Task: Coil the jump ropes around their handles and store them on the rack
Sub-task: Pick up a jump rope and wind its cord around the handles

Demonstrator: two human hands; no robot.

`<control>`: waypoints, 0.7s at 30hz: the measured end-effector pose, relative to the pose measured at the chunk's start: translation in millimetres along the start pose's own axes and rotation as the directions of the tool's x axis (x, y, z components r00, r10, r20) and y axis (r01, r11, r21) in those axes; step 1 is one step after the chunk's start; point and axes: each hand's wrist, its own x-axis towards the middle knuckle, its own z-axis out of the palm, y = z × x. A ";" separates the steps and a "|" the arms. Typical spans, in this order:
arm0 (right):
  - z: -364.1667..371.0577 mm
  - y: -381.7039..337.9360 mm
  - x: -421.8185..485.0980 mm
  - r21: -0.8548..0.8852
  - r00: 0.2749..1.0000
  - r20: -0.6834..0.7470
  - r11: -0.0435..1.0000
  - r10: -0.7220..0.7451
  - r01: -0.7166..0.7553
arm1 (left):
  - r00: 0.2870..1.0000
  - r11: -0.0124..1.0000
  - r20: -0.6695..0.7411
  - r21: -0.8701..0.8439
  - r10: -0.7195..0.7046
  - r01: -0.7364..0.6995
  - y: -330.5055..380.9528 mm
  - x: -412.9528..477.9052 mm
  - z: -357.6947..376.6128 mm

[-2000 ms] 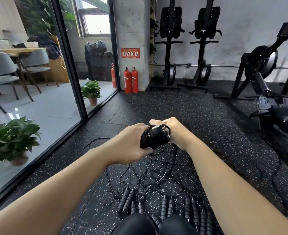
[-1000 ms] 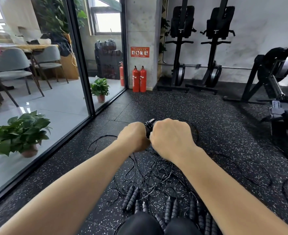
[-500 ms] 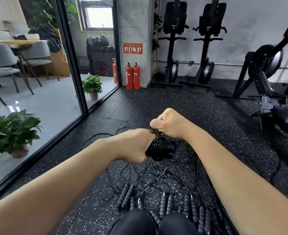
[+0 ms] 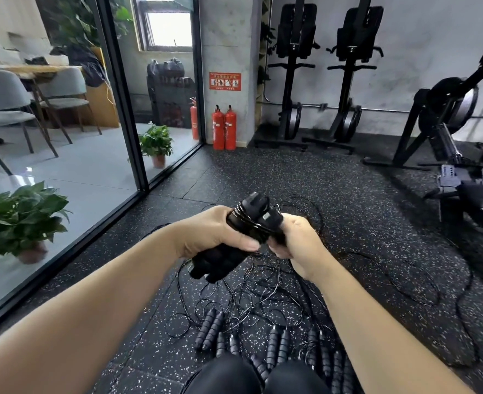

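Observation:
My left hand (image 4: 212, 237) grips a pair of black jump rope handles (image 4: 229, 243) held together, tilted up to the right, with thin black cord wound around their upper part. My right hand (image 4: 297, 245) is closed on the cord right beside the wound section. From my hands the cord drops into a tangle of loose ropes (image 4: 260, 291) on the floor. Several more black handles (image 4: 274, 344) lie in a row near my knees. No rack is in view.
Black speckled rubber floor (image 4: 348, 223) all around. A glass wall (image 4: 64, 137) runs along the left with potted plants (image 4: 21, 217) behind it. Red fire extinguishers (image 4: 224, 127) stand by a pillar. Rowing machines (image 4: 448, 132) stand at the right and back wall.
My right hand has circled from above the handles down to their right side, laying cord around them. The left hand has tilted the handles upward.

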 end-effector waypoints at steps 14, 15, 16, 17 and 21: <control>19.4 0.4 -6.7 0.023 0.959 -0.249 0.989 -0.134 0.144 | 0.989 0.991 -0.109 0.078 -0.103 0.112 1.5 11.7 -2.8; 18.8 1.7 -6.0 0.029 0.954 -0.270 0.990 -0.128 0.141 | 0.975 0.965 -0.199 0.222 -0.094 0.138 3.2 10.2 1.7; 19.3 1.4 -5.4 0.030 0.948 -0.296 0.991 -0.115 0.129 | 0.948 0.889 -0.311 0.410 -0.073 0.203 4.5 8.4 9.3; 20.1 1.1 -4.1 0.025 0.939 -0.328 0.993 -0.101 0.116 | 0.906 0.760 -0.423 0.582 -0.020 0.289 4.6 6.1 20.8; 23.9 2.3 1.5 0.077 0.911 -0.411 0.995 -0.024 0.061 | 0.750 0.496 -0.614 0.744 0.246 0.447 -9.3 5.3 58.2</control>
